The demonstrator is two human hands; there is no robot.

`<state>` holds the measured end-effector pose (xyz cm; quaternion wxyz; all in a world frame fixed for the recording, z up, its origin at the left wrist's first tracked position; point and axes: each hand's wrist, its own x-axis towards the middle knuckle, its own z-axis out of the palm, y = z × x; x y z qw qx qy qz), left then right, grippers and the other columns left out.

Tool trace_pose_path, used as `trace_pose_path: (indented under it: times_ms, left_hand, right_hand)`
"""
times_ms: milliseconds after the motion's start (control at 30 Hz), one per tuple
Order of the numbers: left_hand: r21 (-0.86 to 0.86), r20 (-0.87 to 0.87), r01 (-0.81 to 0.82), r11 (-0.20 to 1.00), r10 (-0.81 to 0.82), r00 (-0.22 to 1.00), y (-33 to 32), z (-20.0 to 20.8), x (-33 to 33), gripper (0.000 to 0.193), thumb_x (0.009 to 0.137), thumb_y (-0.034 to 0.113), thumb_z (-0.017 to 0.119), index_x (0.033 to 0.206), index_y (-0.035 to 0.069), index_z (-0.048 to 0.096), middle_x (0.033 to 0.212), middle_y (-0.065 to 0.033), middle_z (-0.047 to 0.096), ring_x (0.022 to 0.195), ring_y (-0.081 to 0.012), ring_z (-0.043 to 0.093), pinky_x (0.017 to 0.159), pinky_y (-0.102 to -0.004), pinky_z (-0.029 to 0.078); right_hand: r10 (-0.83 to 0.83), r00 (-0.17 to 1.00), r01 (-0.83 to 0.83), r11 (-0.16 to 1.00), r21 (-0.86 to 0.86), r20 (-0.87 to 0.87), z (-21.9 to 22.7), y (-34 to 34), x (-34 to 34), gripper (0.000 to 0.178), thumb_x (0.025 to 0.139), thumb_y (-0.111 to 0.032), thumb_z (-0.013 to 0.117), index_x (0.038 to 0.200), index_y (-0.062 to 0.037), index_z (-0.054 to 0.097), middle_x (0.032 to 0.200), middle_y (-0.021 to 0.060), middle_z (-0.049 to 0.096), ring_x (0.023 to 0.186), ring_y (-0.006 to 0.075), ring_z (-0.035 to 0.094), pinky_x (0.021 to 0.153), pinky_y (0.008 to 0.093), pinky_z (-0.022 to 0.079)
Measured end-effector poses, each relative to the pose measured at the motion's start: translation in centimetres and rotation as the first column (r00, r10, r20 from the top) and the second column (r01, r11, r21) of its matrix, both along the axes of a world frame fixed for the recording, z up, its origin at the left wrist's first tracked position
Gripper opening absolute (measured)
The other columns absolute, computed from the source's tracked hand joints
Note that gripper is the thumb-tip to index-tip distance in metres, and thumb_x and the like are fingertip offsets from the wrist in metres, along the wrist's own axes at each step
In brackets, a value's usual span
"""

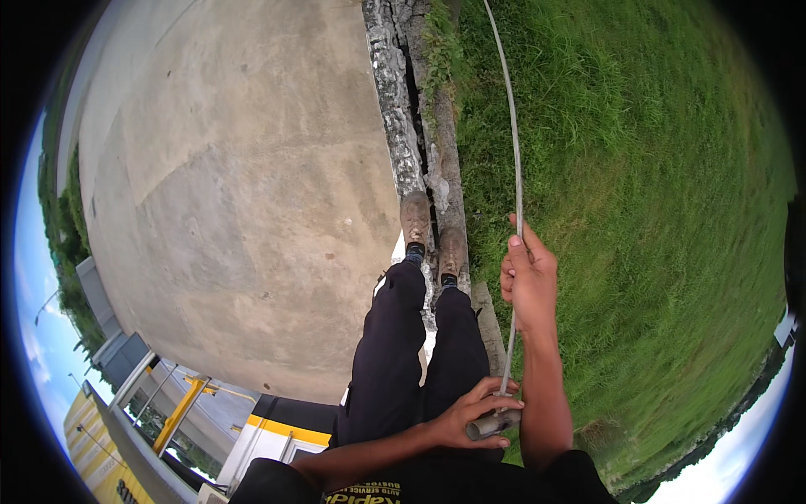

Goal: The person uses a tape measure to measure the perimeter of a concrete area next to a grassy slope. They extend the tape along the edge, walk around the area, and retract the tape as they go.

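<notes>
Head view, looking straight down. Big concrete slab [235, 168] fills the left half; grass [655, 185] fills the right. Between them runs a cracked, crumbling concrete edge [395, 92], going from far to near. I see the person standing right on that seam: dark trousers [411, 353], brown boots [432, 235] side by side, toes pointing far. At near left, bent by the lens, a yellow-and-white building [176, 420] and sky. A long thin grey rod [514, 143] runs over the grass just right of the edge, from the far top down to the person's body. Right hand [529, 281] is closed around the rod partway along, fingers wrapped, arm stretched forward. Left hand [474, 412] reaches across the body and is curled around a short grey metal handle [494, 424] at the rod's near end, close to the waist. Both hands hold the same tool, well apart along it. The rod's far tip is out of frame, so I can't tell what it touches.
</notes>
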<state>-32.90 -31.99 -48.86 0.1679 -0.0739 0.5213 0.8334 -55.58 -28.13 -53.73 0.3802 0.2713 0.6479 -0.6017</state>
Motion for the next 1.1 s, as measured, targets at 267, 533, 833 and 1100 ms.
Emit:
trace_pose_path:
  times_ms: [267,533,833,1100]
  left_hand:
    - [-0.070,0.121,-0.245,0.967,0.252,0.960,-2.3,-1.2,-1.0,0.023,0.092,0.012,0.076,0.110,0.003,0.065,0.113,-0.0173,0.071,0.108,-0.0265,0.068,0.099,-0.0411,0.053]
    - [0.004,0.352,-0.568,0.823,0.531,0.771,-1.2,-0.2,-0.5,0.016,0.098,0.010,0.061,0.089,-0.003,0.060,0.091,-0.0154,0.069,0.091,-0.0237,0.068,0.091,-0.0412,0.053]
    - [0.064,0.643,-0.394,0.917,0.264,0.719,0.5,1.6,0.9,0.013,0.095,0.006,0.056,0.085,-0.002,0.059,0.090,-0.0156,0.074,0.090,-0.0189,0.071,0.088,-0.0349,0.055]
    - [0.159,0.717,-0.364,0.918,0.145,0.681,1.1,-0.1,2.6,0.010,0.091,0.002,0.061,0.083,-0.001,0.061,0.078,-0.0082,0.071,0.074,-0.0142,0.071,0.072,-0.0291,0.056]
  right_hand:
    - [0.158,0.986,-0.155,0.986,0.056,-0.048,-2.9,-7.4,-2.5,0.044,0.112,-0.022,0.051,0.154,-0.0056,0.049,0.069,-0.0046,0.043,0.054,0.0039,0.035,0.045,0.0235,0.027]
    - [0.152,0.988,-0.151,0.987,0.058,0.000,-5.3,-9.1,-1.0,0.040,0.112,-0.020,0.050,0.148,-0.0031,0.052,0.070,-0.0028,0.046,0.053,0.0054,0.037,0.046,0.0250,0.028]
    - [-0.055,0.968,-0.002,0.974,0.225,0.245,-10.5,1.0,5.7,0.029,0.110,-0.014,0.049,0.133,-0.0005,0.058,0.067,-0.0015,0.045,0.050,0.0086,0.037,0.044,0.0280,0.029]
    - [-0.349,0.851,0.216,0.914,0.344,0.392,-15.9,9.1,14.6,0.010,0.104,-0.010,0.053,0.109,-0.0033,0.059,0.068,-0.0007,0.044,0.051,0.0076,0.037,0.041,0.0249,0.027]
